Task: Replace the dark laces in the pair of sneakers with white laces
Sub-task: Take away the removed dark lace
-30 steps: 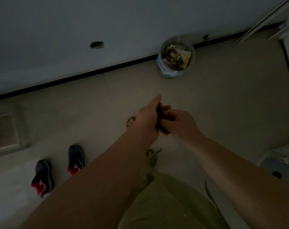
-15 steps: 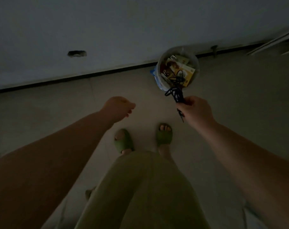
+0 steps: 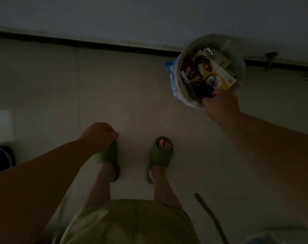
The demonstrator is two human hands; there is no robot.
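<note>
Right hand (image 3: pixel 220 104) reaches over round white waste bin with blue liner (image 3: pixel 174 85), grip clamped on bundle of dark laces (image 3: pixel 203 90) held above rubbish inside bin. Left hand (image 3: pixel 100 136) hangs low over left green slide sandal (image 3: pixel 108 155), fingers loosely curled, holding nothing. Bin stands on pale tiled floor (image 3: pixel 114 85) against wall with dark baseboard (image 3: pixel 79 42). Scene dim.
</note>
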